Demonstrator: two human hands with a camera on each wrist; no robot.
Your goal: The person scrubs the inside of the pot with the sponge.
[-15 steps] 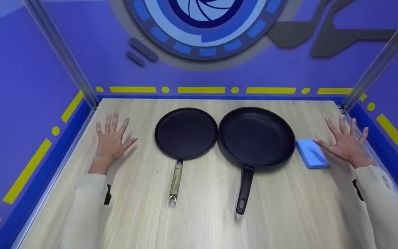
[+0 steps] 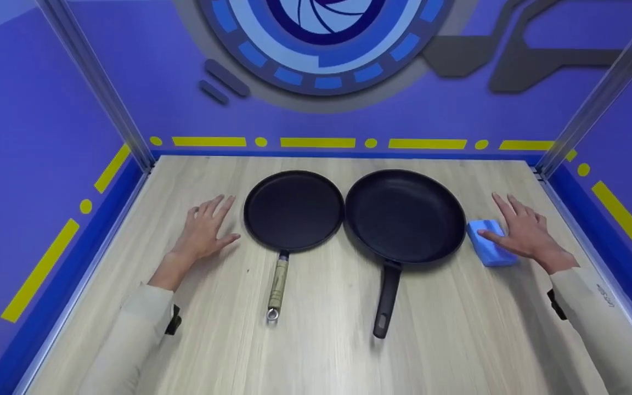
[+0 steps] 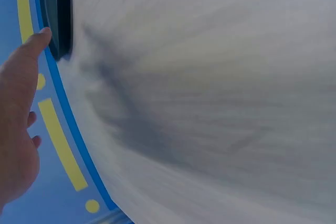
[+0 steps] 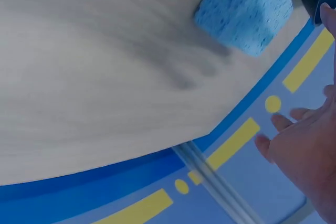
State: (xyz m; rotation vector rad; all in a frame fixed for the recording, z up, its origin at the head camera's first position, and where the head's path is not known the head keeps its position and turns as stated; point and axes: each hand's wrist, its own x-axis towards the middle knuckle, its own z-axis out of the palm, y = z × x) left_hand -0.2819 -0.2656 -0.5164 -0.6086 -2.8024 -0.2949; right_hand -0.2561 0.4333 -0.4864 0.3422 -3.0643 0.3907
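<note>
On the table lie two dark pans side by side, their rims meeting or nearly so. The left one is a flat crepe pan (image 2: pixel 294 210) with a greenish wood-look handle and a metal ring at its end. Beside it is a deeper frying pan (image 2: pixel 405 215) with a black handle. A blue sponge (image 2: pixel 492 249) lies just right of the frying pan. My left hand (image 2: pixel 202 233), fingers spread and holding nothing, hovers left of the crepe pan. My right hand (image 2: pixel 524 233) hovers over the sponge's right side, thumb above it in the head view. The right wrist view shows the sponge (image 4: pixel 245 11) apart from the hand.
The light wooden table (image 2: pixel 327 351) is bordered by a blue back wall (image 2: pixel 316 123) with yellow marks and by blue side walls. Metal posts (image 2: pixel 113 104) stand at the back corners. Both pan handles point toward the front of the table.
Both hands have moved inward, the left toward the crepe pan and the right further over the sponge. Their fingers are less widely spread. The pans and sponge remain in place.
</note>
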